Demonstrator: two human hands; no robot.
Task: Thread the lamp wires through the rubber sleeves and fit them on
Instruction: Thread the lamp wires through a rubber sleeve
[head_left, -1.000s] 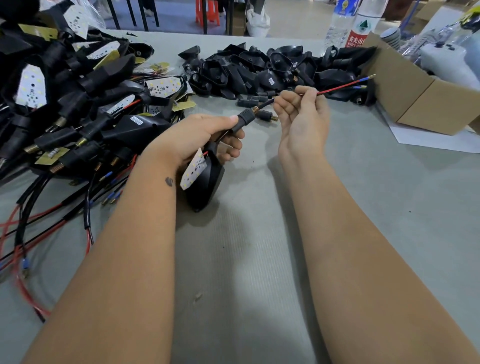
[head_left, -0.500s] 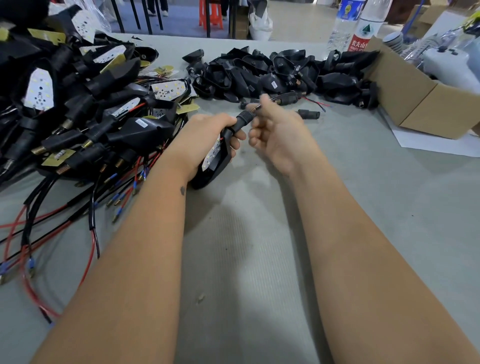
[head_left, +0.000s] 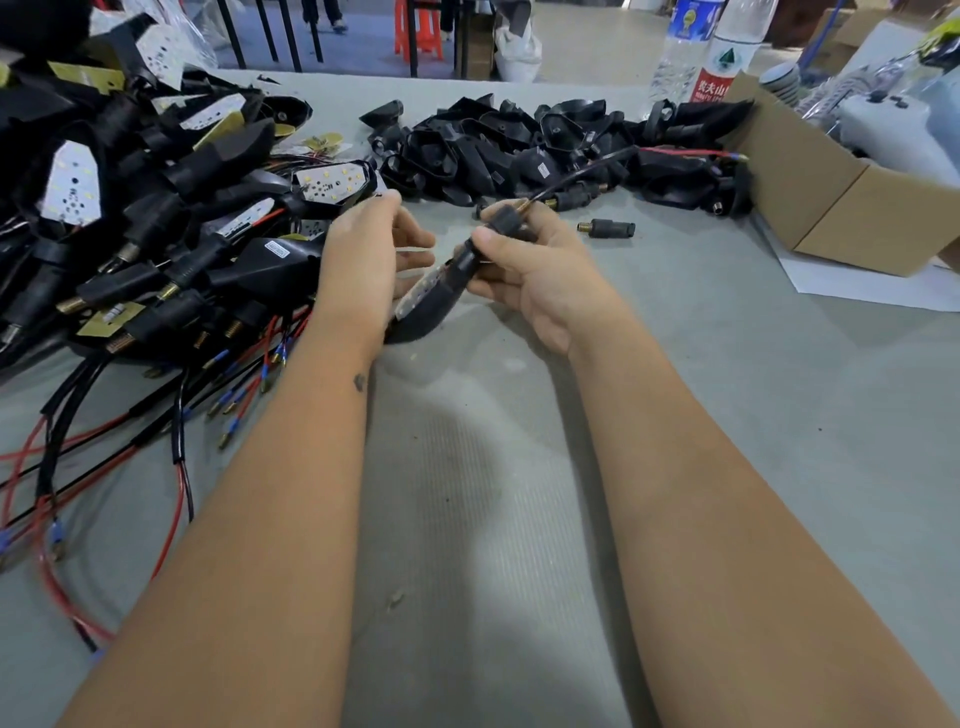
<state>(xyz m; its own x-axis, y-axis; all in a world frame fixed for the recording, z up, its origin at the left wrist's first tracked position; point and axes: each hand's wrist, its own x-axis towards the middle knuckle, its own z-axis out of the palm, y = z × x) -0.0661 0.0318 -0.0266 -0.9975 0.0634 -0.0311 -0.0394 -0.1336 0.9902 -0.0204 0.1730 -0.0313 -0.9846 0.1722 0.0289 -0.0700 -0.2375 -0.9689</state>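
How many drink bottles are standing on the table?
2. A blue-label bottle stands at the far edge; a red-label bottle stands just right of it, by the cardboard box. Others may be hidden.

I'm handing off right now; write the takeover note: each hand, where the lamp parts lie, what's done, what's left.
Right hand grips the black rubber sleeve on the black lamp housing.
Left hand is open, fingers beside the housing.
The red-and-black wire exits the sleeve's brass tip, so threading looks done.
Left: check the sleeve is seated, then set the lamp on the finished pile.
A loose black sleeve and empty black housings wait beyond.
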